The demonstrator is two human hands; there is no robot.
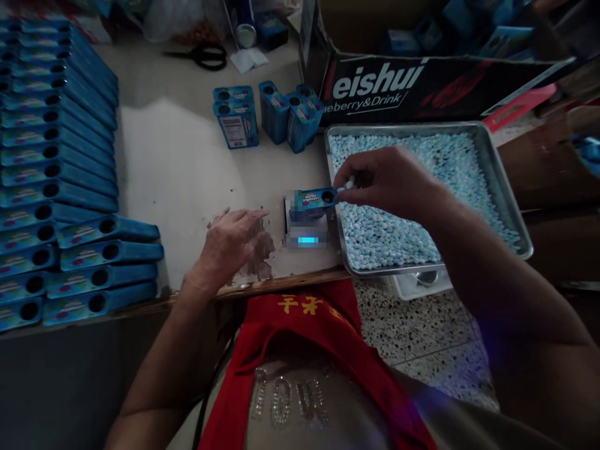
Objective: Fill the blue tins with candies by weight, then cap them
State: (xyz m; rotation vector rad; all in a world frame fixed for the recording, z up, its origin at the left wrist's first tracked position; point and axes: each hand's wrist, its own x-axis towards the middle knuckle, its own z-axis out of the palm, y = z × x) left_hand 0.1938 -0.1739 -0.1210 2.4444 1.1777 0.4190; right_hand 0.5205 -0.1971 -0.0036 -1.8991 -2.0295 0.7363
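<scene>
My right hand (382, 178) pinches a few small white candies (347, 184) beside the round hole of a blue candy box (312, 201). That box sits on a small scale (307, 232) with a lit blue display; part of the scale is blurred out. Under my right wrist, a metal tray (509, 187) holds a thick layer of pale blue and white candies (389, 240). My left hand (234, 240) lies on the table left of the scale, fingers stretched out and holding nothing.
Rows of blue boxes (56, 156) stand at the left. Several more boxes (237, 122) stand behind the scale. Scissors (204, 56) and a can (244, 31) lie farther back. A carton (394, 90) with blue boxes inside is behind the tray, which overhangs the table's front edge (281, 280).
</scene>
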